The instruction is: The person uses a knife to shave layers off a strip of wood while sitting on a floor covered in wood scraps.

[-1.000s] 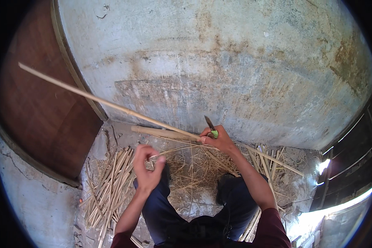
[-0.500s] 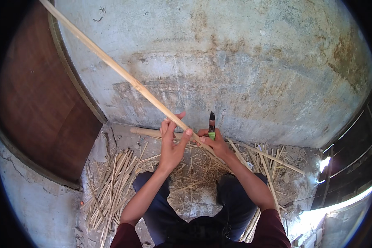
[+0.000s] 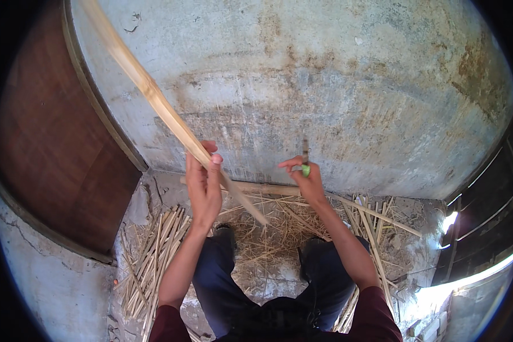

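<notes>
My left hand is closed around a long pale bamboo strip, near its lower end. The strip slants from the upper left down toward my knees, its lower tip blurred and hanging free over the shavings. To the right, my right hand grips a knife with a green handle; the blade points up toward the wall and is smeared by motion. The index finger of that hand sticks out to the left. A gap lies between my right hand and the strip.
A pile of thin bamboo strips lies on the floor at the left, with more strips at the right. A thick bamboo pole lies along the wall's foot. Shavings cover the floor between my feet. A brown door stands left.
My left hand has moved left with the bamboo strip, which now slants more steeply. My right hand has come off the strip and moved slightly right and up, still with the knife.
</notes>
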A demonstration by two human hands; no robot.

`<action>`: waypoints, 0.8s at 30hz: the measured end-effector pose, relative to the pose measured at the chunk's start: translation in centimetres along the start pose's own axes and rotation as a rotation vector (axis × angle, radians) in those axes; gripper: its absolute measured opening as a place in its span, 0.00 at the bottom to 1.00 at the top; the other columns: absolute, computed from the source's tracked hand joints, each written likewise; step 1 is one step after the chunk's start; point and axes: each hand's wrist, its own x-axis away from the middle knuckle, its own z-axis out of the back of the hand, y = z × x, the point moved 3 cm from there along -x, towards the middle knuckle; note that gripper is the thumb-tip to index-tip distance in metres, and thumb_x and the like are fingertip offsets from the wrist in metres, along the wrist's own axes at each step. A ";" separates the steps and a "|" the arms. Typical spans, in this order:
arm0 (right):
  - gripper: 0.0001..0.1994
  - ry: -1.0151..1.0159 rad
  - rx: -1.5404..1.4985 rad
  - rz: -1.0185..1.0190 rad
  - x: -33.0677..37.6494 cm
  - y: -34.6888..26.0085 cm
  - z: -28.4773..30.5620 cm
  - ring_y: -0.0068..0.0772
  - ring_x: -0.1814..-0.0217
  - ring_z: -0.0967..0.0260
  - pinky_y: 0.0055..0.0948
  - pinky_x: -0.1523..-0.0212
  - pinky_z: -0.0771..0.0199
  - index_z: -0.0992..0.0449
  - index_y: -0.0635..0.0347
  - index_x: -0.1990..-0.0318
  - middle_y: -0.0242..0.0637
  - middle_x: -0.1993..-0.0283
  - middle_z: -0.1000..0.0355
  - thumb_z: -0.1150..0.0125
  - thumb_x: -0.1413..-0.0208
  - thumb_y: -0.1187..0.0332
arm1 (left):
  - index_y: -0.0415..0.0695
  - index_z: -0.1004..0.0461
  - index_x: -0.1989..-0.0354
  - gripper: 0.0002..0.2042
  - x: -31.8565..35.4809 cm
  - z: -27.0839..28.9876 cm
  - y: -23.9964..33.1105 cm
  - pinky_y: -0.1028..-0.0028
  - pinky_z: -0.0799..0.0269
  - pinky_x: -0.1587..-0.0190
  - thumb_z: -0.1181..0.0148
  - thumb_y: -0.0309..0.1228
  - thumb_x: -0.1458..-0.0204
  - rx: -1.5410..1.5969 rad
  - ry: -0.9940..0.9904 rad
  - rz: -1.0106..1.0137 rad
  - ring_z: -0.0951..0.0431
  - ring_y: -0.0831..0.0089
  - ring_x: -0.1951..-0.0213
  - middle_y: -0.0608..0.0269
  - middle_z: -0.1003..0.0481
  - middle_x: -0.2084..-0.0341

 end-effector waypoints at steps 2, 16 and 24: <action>0.16 0.044 0.019 -0.017 -0.5 -0.1 1.5 0.15 0.69 0.37 0.23 0.68 0.38 0.14 0.63 0.53 0.26 0.63 0.28 0.47 0.43 0.76 | 0.35 0.31 0.39 0.19 -1.5 1.0 1.0 0.66 0.19 0.50 0.50 0.38 0.26 0.251 0.040 0.018 0.23 0.67 0.44 0.53 0.29 0.42; 0.15 0.205 -0.041 0.027 -1.1 -0.5 4.0 0.12 0.77 0.46 0.21 0.75 0.45 0.18 0.65 0.57 0.30 0.67 0.26 0.56 0.36 0.76 | 0.39 0.31 0.58 0.15 -3.9 9.3 7.2 0.74 0.43 0.78 0.48 0.41 0.28 -0.138 0.041 -0.086 0.36 0.83 0.81 0.68 0.31 0.82; 0.12 0.301 0.103 0.172 0.0 -2.3 3.7 0.16 0.73 0.34 0.23 0.72 0.35 0.22 0.66 0.62 0.34 0.70 0.24 0.56 0.37 0.79 | 0.37 0.28 0.47 0.14 2.7 6.6 4.8 0.66 0.40 0.76 0.47 0.36 0.29 -0.126 -0.398 0.250 0.35 0.74 0.81 0.62 0.34 0.85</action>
